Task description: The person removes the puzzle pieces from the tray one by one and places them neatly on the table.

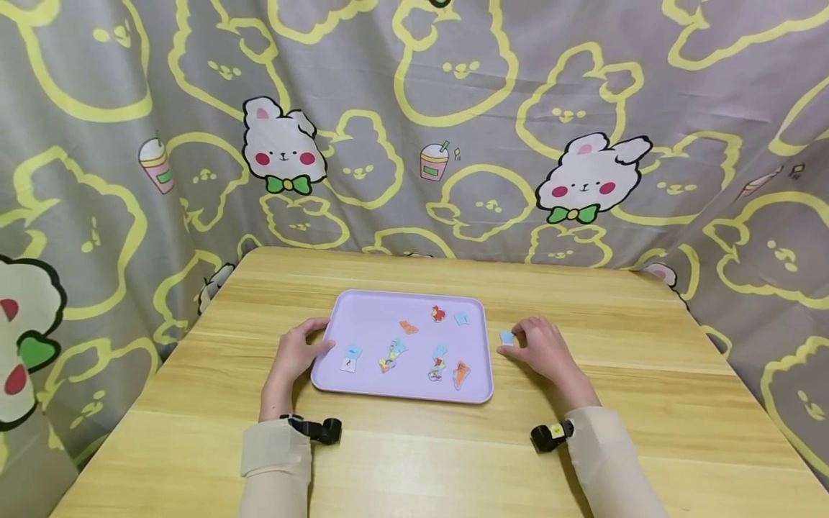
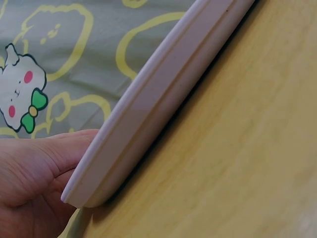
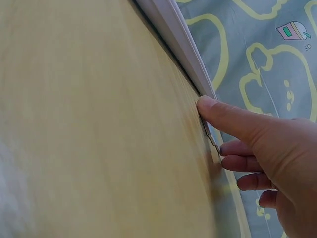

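A lilac tray [image 1: 382, 306] lies on the wooden table. My left hand [image 1: 300, 351] holds its left rim, thumb at the edge; in the left wrist view the tray's side wall [image 2: 133, 109] hides part of that hand [image 2: 29, 183]. Right of the tray, my right hand [image 1: 542, 345] pinches a small blue-and-white paper piece [image 1: 507, 338] between thumb and fingers. Seen edge-on in the right wrist view, this piece [image 3: 213, 141] is a thin strip near the thumb. Several irregular cut-out pieces lie in the tray, among them a red one [image 1: 438, 314] and an orange one [image 1: 461, 375].
Some pieces lie close together, such as a blue-and-white pair [image 1: 350, 357] at the tray's left. The table [image 1: 414, 460] reaches back to a grey curtain [image 1: 363, 79] with yellow outlines. A small black camera is strapped to each wrist.
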{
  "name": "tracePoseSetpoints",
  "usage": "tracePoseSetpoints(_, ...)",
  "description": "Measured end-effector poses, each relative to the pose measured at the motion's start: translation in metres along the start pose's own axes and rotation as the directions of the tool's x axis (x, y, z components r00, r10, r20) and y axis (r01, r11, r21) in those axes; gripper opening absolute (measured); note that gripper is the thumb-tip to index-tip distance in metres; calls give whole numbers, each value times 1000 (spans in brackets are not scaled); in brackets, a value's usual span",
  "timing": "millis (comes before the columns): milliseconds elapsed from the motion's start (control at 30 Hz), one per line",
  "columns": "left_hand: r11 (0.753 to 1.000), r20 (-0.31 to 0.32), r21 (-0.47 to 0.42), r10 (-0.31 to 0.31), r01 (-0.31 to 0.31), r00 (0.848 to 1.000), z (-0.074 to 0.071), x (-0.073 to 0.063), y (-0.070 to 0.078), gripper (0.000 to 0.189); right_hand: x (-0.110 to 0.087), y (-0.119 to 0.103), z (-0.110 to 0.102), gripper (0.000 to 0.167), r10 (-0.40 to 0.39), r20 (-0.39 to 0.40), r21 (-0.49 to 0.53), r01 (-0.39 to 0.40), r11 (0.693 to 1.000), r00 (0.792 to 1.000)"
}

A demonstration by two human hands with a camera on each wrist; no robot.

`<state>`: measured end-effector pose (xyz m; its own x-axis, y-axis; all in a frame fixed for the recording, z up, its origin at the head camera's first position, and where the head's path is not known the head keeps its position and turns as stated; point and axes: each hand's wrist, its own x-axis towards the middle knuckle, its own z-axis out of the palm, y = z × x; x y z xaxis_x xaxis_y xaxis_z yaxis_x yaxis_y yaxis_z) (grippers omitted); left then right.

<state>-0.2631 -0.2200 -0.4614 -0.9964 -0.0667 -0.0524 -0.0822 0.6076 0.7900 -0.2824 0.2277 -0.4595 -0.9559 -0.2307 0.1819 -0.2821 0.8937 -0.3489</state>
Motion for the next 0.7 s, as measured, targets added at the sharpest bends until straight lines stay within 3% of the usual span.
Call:
tracePoseSetpoints(333, 1000, -1, 6, 0, 0, 1000, 0, 1, -1, 49, -4, -1, 3, 52, -11, -43, 74, 14, 997, 999)
tracePoseSetpoints(700, 1000, 3, 1, 1, -1, 1000, 1, 2, -2, 49, -10, -15, 6, 47, -71, -70, 185, 83, 979, 995)
